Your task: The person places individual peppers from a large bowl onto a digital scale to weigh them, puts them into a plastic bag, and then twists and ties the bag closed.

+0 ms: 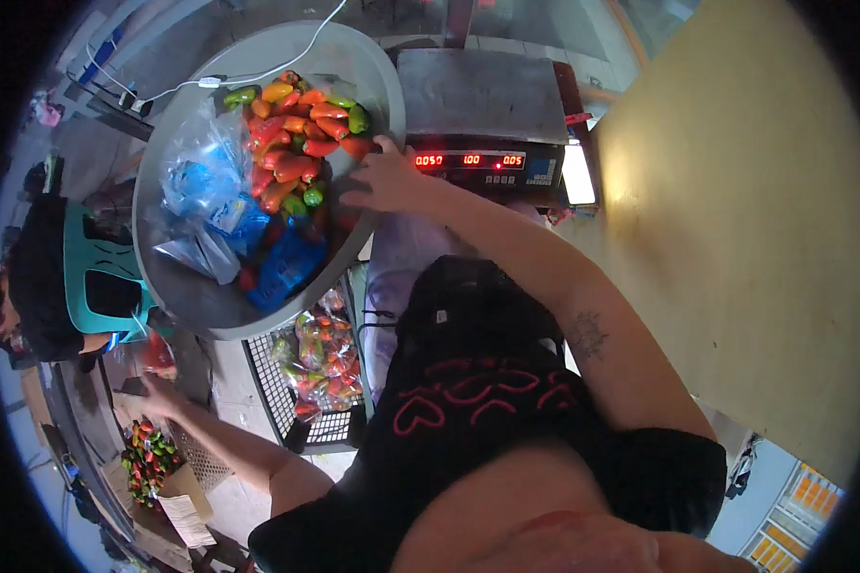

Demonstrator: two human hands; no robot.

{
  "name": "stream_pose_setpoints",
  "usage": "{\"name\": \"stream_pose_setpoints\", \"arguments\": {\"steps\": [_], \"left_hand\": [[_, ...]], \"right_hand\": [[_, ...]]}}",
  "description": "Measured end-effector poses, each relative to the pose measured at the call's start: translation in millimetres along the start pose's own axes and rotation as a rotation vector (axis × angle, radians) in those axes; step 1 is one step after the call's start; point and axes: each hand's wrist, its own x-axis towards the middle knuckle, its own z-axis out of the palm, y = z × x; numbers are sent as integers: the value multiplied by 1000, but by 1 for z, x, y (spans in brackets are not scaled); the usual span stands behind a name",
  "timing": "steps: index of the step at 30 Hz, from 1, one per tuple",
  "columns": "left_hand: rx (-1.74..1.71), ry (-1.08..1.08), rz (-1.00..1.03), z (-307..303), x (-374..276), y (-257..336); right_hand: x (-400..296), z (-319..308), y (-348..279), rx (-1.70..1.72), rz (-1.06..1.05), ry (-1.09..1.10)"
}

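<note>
My right hand [385,179] is at the right inner side of a large round grey basin [369,54], fingers apart, close to an orange pepper [357,147]. A heap of red, orange and green peppers [287,136] fills the basin's middle. Clear plastic bags [204,172] and blue plastic packaging [287,268] lie beside and below the heap. My left hand [156,401] reaches out at the lower left, small and blurred. Near it is a clear bag of red peppers [159,356]; whether they touch is unclear. Below that hand sits a pile of small red and green peppers [149,458].
A digital scale [480,93] with a lit red display stands right of the basin. Bagged peppers fill a black crate [261,379] below it. A person in dark clothing [39,279] is by a turquoise stool [79,286]. A white cable [272,70] crosses the basin. A large tan board [738,236] is at right.
</note>
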Motion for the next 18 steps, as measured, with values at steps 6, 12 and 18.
{"name": "stream_pose_setpoints", "arguments": {"steps": [6, 12, 18], "left_hand": [[-227, 19, -799, 87, -94, -84], [-159, -73, -1067, 114, -163, -147], [-89, -156, -1177, 125, -188, -170]], "right_hand": [[-2, -3, -1, -59, 19, -29], [2, -3, -5, -64, 33, -60], [0, 2, -1, -81, 14, 22]]}}
